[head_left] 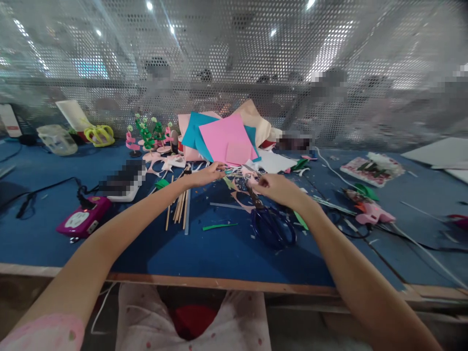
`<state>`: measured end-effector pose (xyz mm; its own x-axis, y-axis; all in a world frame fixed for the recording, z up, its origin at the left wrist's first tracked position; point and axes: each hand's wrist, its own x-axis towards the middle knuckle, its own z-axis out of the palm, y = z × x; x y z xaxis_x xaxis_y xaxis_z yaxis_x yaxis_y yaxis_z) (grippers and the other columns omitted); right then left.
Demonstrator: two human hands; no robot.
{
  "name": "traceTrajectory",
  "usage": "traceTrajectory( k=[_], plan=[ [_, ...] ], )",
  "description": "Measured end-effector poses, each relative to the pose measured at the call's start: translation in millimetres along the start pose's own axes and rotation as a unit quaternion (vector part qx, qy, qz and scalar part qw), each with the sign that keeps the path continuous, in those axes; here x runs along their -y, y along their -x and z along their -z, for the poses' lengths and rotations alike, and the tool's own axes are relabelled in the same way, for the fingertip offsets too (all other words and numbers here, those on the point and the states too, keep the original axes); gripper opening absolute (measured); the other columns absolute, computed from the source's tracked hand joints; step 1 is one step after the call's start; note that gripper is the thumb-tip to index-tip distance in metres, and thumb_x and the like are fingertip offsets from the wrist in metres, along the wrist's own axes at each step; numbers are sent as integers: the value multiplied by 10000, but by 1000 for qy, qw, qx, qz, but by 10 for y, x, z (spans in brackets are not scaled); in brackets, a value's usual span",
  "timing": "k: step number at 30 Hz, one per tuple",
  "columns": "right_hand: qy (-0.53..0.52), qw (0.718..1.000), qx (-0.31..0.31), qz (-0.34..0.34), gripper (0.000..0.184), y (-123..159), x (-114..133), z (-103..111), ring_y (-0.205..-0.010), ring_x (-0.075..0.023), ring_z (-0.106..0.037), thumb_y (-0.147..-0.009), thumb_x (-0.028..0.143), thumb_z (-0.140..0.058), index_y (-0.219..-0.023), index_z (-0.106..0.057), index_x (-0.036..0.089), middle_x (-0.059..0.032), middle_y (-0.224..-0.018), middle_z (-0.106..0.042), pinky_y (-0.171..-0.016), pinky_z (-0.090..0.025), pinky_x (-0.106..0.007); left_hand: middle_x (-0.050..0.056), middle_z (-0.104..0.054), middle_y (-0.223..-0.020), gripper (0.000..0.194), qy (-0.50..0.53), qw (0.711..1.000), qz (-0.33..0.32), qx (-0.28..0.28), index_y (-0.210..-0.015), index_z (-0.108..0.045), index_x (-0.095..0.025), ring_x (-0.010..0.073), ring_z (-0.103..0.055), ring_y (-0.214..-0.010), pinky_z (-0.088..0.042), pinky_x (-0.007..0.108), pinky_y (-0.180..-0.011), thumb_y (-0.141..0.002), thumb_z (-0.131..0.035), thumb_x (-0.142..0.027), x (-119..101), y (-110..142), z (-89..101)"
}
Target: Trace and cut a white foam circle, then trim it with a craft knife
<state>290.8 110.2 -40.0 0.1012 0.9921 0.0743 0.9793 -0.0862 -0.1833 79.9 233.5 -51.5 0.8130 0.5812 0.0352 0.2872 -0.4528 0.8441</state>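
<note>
My left hand (pixel 209 175) reaches over the table with fingers stretched forward and slightly apart, at the left edge of a heap of paper scraps (pixel 241 192). Opposite it, my right hand (pixel 278 188) has its fingers curled at the heap's right side; whatever lies between its fingertips is too small to make out. Large scissors (pixel 272 225) with dark blue handles lie just below my right hand, their blades partly under the scraps. Behind both hands leans a stack of coloured sheets, with a pink sheet (pixel 224 134) in front of a blue sheet (pixel 193 130).
Thin wooden sticks (pixel 180 209) and a green strip (pixel 219 226) lie nearer me. A phone (pixel 124 183) and purple power strip (pixel 85 217) are left. Small pink-and-green paper plants (pixel 148 134) stand behind. A pink glue gun (pixel 375 213) with cords lies right.
</note>
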Motion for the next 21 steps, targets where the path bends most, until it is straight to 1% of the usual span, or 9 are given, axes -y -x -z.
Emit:
traceTrajectory(
  k=[2,5,7,10,14,16,18,19,21],
  plan=[
    [20,998,47,36,247,46,102,-49,-702,-192,-561,-772,408,-526,-768,-553,163,-94,-795,-635,-570,-332,-274,184,-516,-1263,387,27,1000,-13,3,-1160,-412,-151,220,-554,-1086,-489,323,-835,-835,-457,-355,-39,14,-52],
    [33,998,51,29,172,53,147,-124,-708,-184,-563,-729,288,-547,-825,-538,146,-111,-836,-633,-562,-320,-265,150,-627,-1103,321,100,985,-12,142,-1141,-412,-164,182,-633,-940,-516,321,-788,-884,-389,-353,-137,79,-174],
    [4,998,61,28,114,28,116,-117,-694,-164,-556,-737,253,-543,-799,-516,161,-86,-808,-627,-565,-329,-250,140,-615,-1163,305,108,975,-21,192,-1139,-428,-182,183,-624,-1002,-513,325,-826,-895,-388,-361,-165,107,-268],
    [-50,995,81,24,102,-12,39,-23,-644,-144,-527,-760,228,-527,-694,-461,187,-36,-695,-587,-566,-339,-241,138,-548,-1281,333,73,985,-36,150,-1151,-453,-178,196,-538,-1174,-471,334,-932,-901,-384,-387,-106,84,-359],
    [-159,984,73,27,127,-31,-50,94,-603,-123,-473,-777,223,-495,-667,-439,192,-5,-648,-530,-560,-342,-241,188,-385,-1418,437,-1,1000,-22,-10,-1258,-378,-130,244,-383,-1321,-370,404,-1044,-898,-371,-378,27,-4,-295],
    [-213,975,66,7,106,-35,-97,108,-570,-110,-443,-786,226,-476,-695,-436,192,6,-633,-502,-539,-336,-238,205,-310,-1455,458,-16,998,-24,-61,-1290,-338,-110,259,-318,-1354,-312,434,-1078,-892,-374,-334,34,-18,-223],
    [-258,964,63,-15,81,-43,-150,99,-535,-104,-414,-799,244,-459,-738,-444,192,19,-604,-469,-511,-326,-237,197,-408,-1389,439,-32,995,-53,-73,-1271,-369,-111,245,-407,-1286,-354,416,-1043,-864,-412,-270,-14,3,-179],
    [-280,958,61,-20,81,-49,-178,91,-525,-103,-403,-804,262,-456,-764,-455,191,24,-595,-457,-501,-322,-237,177,-493,-1314,424,-49,994,-76,-56,-1248,-403,-122,229,-480,-1212,-393,393,-1004,-842,-441,-239,-50,25,-177],
    [-325,944,53,-9,115,-69,-232,73,-533,-105,-403,-807,300,-459,-806,-483,187,21,-610,-460,-504,-329,-236,131,-606,-1170,426,-95,987,-126,25,-1220,-452,-147,200,-571,-1070,-441,354,-935,-799,-499,-194,-124,80,-212]
  ],
)
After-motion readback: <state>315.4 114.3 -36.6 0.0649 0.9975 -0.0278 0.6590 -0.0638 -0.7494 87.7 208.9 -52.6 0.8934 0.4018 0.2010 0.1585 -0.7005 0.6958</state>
